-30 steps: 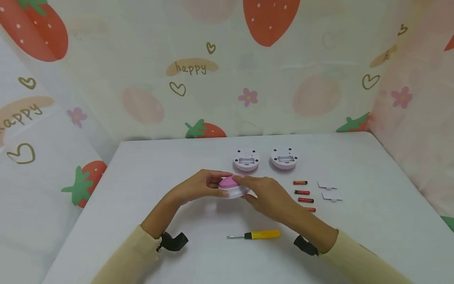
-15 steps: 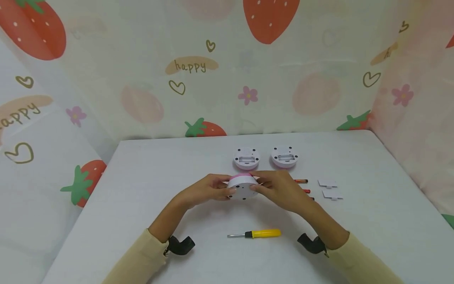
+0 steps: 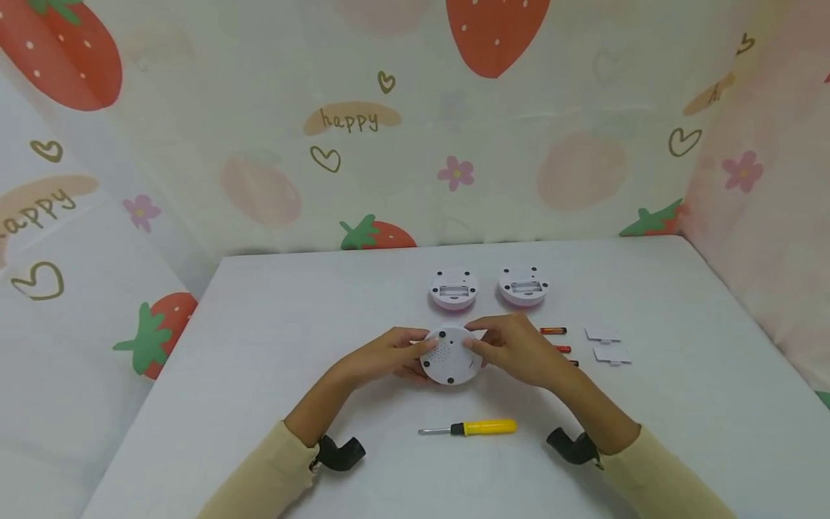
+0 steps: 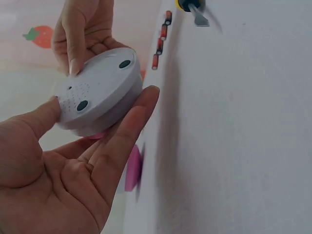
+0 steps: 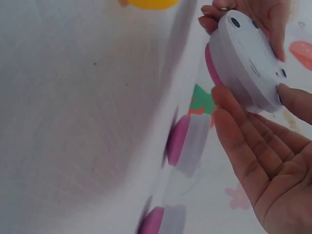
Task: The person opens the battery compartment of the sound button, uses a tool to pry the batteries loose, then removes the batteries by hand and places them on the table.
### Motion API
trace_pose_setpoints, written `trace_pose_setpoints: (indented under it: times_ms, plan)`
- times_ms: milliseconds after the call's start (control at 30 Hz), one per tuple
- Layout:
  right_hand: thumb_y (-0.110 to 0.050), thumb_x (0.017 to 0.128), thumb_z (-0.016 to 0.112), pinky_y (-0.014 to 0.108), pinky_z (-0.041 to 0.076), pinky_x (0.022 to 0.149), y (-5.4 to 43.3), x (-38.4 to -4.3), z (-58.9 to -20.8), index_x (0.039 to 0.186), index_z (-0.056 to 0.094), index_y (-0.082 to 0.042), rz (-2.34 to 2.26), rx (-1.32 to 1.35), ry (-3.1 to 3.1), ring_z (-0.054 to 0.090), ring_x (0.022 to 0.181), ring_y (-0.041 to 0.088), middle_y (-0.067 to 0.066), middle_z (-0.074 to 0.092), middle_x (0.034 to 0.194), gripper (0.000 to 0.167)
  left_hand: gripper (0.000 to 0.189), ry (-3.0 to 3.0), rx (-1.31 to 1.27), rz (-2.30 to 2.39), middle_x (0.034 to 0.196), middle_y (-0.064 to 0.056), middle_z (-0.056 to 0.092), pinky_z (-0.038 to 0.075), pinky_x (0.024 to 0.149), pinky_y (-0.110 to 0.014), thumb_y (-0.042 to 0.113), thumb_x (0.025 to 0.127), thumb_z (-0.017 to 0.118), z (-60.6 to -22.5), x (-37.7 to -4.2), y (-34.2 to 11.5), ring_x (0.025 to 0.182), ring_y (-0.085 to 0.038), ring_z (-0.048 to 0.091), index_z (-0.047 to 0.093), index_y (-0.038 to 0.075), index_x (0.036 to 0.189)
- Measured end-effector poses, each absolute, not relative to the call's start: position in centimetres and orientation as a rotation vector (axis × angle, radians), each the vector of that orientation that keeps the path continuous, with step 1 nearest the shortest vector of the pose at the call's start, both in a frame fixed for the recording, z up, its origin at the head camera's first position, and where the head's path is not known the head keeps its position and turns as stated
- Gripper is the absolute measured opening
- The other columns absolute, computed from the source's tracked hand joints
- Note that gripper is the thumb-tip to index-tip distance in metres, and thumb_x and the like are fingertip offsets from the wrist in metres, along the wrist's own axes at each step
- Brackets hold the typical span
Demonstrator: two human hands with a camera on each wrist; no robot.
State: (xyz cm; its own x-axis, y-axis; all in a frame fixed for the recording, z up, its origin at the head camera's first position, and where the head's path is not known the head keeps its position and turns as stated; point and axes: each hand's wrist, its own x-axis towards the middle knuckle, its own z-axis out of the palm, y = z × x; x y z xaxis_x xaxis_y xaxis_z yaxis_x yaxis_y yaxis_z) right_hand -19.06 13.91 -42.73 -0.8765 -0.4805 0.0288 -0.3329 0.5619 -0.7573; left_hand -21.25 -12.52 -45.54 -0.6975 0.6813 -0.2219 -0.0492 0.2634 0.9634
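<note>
Both my hands hold a round white-and-pink push-button device (image 3: 452, 355), its white underside turned up toward the head camera. That underside shows dark round feet and a patch of small holes. My left hand (image 3: 389, 357) grips its left edge, thumb on the underside, fingers beneath. On the opposite edge, my right hand (image 3: 519, 349) pinches it between thumb and fingers. The right wrist view shows a strip of the pink top (image 5: 212, 63) facing away from that underside. A screwdriver (image 3: 483, 428) with a yellow handle lies on the table in front of the hands.
Two similar devices (image 3: 454, 290) (image 3: 523, 287) lie upside down behind, their battery compartments uncovered. Several red batteries (image 4: 160, 46) lie in a row at the right, partly hidden by my right hand in the head view. Beside them are two white battery covers (image 3: 603, 334) (image 3: 612, 355).
The device has been turned over from pink top showing to white underside showing, and moved slightly right. My right hand has shifted from its top to its right edge. The screwdriver stays put.
</note>
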Motion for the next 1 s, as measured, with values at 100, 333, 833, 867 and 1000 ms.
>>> trace_pose_setpoints:
  times_ms: [100, 333, 833, 867, 1000]
  plan:
    - [-0.021, 0.099, 0.068, 0.031, 0.056, 0.069, 13.7, -19.2, -42.9, 0.136, 0.061, -0.002, -1.179, -0.623, 2.559, 0.07, 0.073, 0.021, 0.0, 0.074, 0.082, 0.042, 0.037, 1.924, 0.549, 1.497, 0.115, -0.013, 0.071, 0.061, 0.084, -0.039, 0.023, 0.108, 0.053, -45.9, -21.1, -12.5, 0.096, -0.026, 0.073, 0.055, 0.003, 0.139]
    - [-0.021, 0.1, 0.066, 0.032, 0.058, 0.071, 13.3, -19.2, -43.3, 0.137, 0.057, 0.001, -1.141, -0.514, 2.516, 0.068, 0.071, 0.019, 0.001, 0.073, 0.079, 0.044, 0.045, 1.972, 0.489, 1.509, 0.111, -0.014, 0.072, 0.061, 0.081, -0.038, 0.015, 0.103, 0.06, -46.4, -21.3, -12.4, 0.091, -0.025, 0.073, 0.048, 0.004, 0.146]
    - [-0.02, 0.095, 0.073, 0.031, 0.056, 0.07, 13.2, -19.0, -44.1, 0.151, 0.037, 0.007, -1.156, -0.472, 2.38, 0.069, 0.07, 0.019, 0.004, 0.074, 0.08, 0.071, 0.052, 2.056, 0.5, 1.49, 0.088, -0.013, 0.074, 0.062, 0.071, -0.034, 0.013, 0.101, 0.064, -47.2, -21.8, -12.3, 0.072, -0.021, 0.071, 0.046, 0.003, 0.149]
    - [-0.02, 0.094, 0.074, 0.031, 0.054, 0.069, 13.2, -19.0, -44.1, 0.152, 0.036, 0.005, -1.148, -0.487, 2.381, 0.068, 0.07, 0.019, 0.004, 0.073, 0.079, 0.073, 0.052, 2.059, 0.502, 1.491, 0.087, -0.013, 0.074, 0.062, 0.07, -0.034, 0.014, 0.101, 0.064, -47.3, -21.8, -12.3, 0.071, -0.02, 0.071, 0.046, 0.003, 0.149]
    - [-0.018, 0.091, 0.078, 0.031, 0.051, 0.069, 13.1, -18.9, -44.1, 0.155, 0.032, 0.001, -1.116, -0.533, 2.386, 0.065, 0.071, 0.019, 0.002, 0.073, 0.077, 0.081, 0.048, 2.074, 0.535, 1.488, 0.083, -0.014, 0.073, 0.061, 0.067, -0.033, 0.016, 0.102, 0.063, -47.4, -21.8, -12.3, 0.069, -0.02, 0.07, 0.05, 0.002, 0.146]
